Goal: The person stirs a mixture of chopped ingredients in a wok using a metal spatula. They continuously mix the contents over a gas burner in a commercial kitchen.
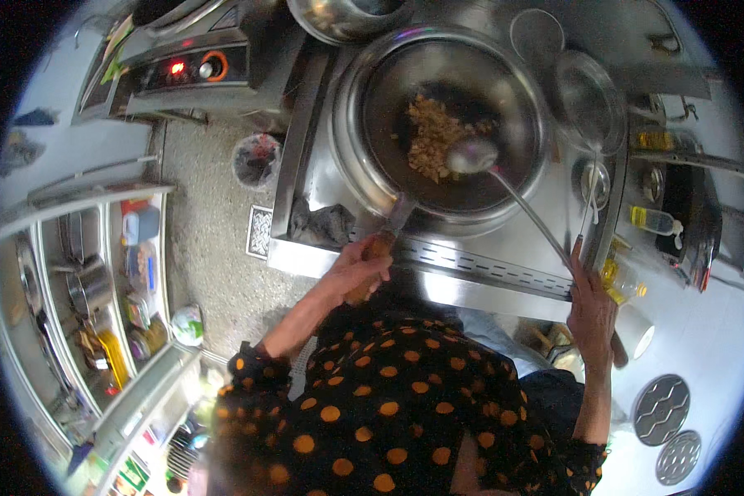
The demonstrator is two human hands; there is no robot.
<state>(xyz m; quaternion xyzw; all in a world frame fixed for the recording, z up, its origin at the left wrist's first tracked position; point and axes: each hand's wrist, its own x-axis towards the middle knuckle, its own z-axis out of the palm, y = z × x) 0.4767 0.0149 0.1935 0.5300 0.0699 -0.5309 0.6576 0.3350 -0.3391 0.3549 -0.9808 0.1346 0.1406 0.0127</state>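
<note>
A large metal wok [502, 80] sits in the round opening of a steel cooking station, with browned chopped food [431, 133] in it. My left hand [363, 270] grips the wok's wooden handle [378, 245], close to the station's front edge. At the right, my right hand [589, 304] is closed around the long handle of a metal ladle [473, 155]. The ladle's bowl rests at the right side of the food. Beside the right hand, the thin handle of a round strainer [592, 102] reaches towards the front edge.
Behind the wok stands a metal bowl [347, 18]. A control panel with an orange-ringed knob [212, 66] is at the upper left. A lined bin [257, 161] stands on the floor beside the station. Bottles, including a yellow-capped one [623, 282], stand right. Shelves [108, 273] hold pans and containers.
</note>
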